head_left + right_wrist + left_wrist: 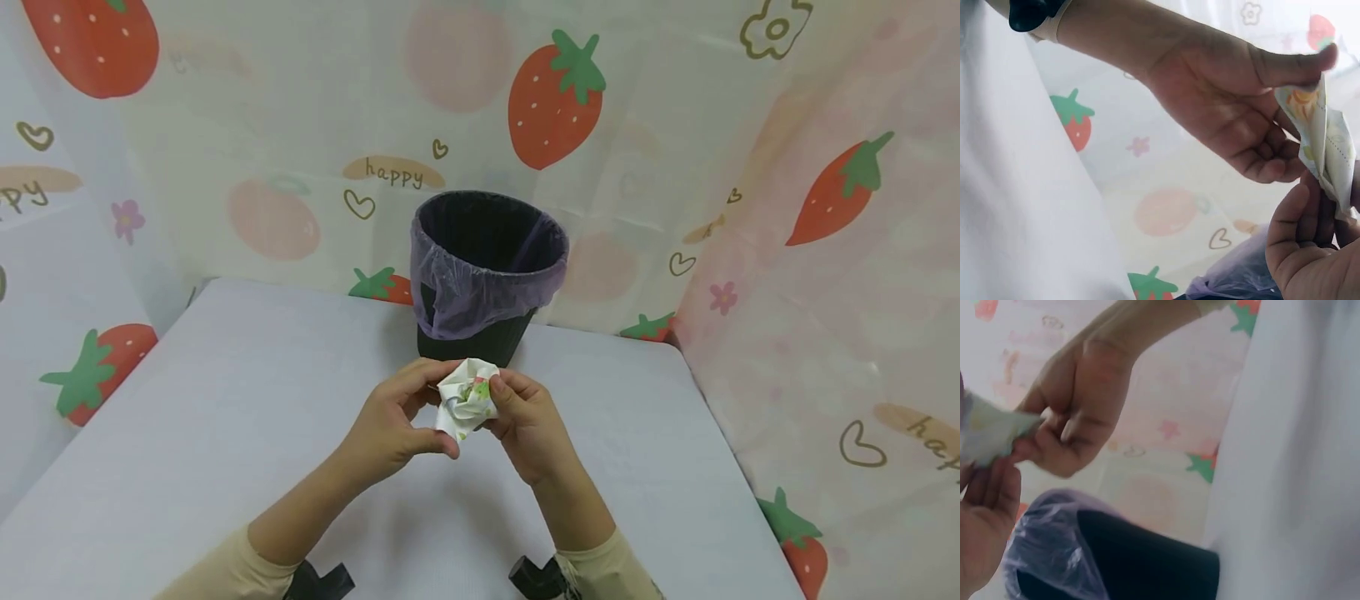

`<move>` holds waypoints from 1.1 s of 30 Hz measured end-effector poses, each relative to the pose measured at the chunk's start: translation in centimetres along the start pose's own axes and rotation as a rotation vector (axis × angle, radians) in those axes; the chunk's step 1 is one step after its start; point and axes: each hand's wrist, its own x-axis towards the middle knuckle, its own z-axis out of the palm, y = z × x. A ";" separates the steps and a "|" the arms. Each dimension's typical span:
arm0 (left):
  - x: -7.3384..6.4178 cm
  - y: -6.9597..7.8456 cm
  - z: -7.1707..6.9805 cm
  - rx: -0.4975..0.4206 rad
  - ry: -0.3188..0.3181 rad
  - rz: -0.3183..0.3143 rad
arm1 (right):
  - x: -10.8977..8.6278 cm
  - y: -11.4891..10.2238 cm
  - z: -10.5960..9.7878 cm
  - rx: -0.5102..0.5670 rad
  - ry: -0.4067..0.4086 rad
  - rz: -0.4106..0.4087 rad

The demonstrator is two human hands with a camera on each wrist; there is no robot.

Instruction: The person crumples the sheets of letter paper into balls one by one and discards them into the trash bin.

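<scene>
A small crumpled white piece with green and red print (467, 398), paper or thin cloth, is held up between both hands in front of the bin. My right hand (530, 421) pinches its right side, thumb on the near face. On its other side my left hand (393, 425) holds it, index finger at the top edge and thumb near the lower corner. The right wrist view shows the printed piece (1322, 140) folded, with a dotted line on one layer. Fingertips behind it are partly hidden.
A black bin (472, 348) with a purple bag liner (480, 292) over its rim stands at the table's back edge. The white table (225, 400) lies below the hands. Strawberry-printed curtains (300, 108) enclose the back and sides.
</scene>
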 end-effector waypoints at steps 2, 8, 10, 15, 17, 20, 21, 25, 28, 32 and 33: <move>-0.2 -0.1 0.4 -0.019 0.055 -0.045 | 0.0 0.2 0.3 -0.026 0.017 0.003; -0.5 -0.3 0.9 -0.062 0.172 -0.161 | -0.3 0.8 1.2 -0.095 0.047 -0.013; -0.5 -0.4 0.9 -0.057 0.202 -0.189 | -0.4 0.9 1.4 -0.134 0.062 -0.043; -0.3 -0.5 0.8 -0.108 0.280 -0.250 | -0.7 1.1 2.1 -0.277 0.072 -0.175; -0.2 -0.5 0.7 -0.144 0.322 -0.255 | -0.8 1.2 2.2 -0.351 0.034 -0.227; 0.0 -0.6 0.4 -0.183 0.391 -0.242 | -0.9 1.1 2.1 -0.493 -0.064 -0.289; 0.0 -0.6 0.3 -0.197 0.406 -0.236 | -0.9 1.1 2.0 -0.550 -0.094 -0.312; 0.1 -0.5 0.1 -0.221 0.439 -0.262 | -0.6 1.0 1.7 -0.792 -0.158 -0.447; 0.2 -0.5 0.1 -0.222 0.441 -0.311 | -0.2 0.9 1.6 -0.944 -0.189 -0.650; 0.2 -0.4 0.0 -0.222 0.414 -0.385 | 0.3 0.7 1.6 -0.998 -0.252 -0.918; 0.2 -0.4 0.0 -0.219 0.405 -0.395 | 0.4 0.6 1.6 -0.994 -0.262 -0.954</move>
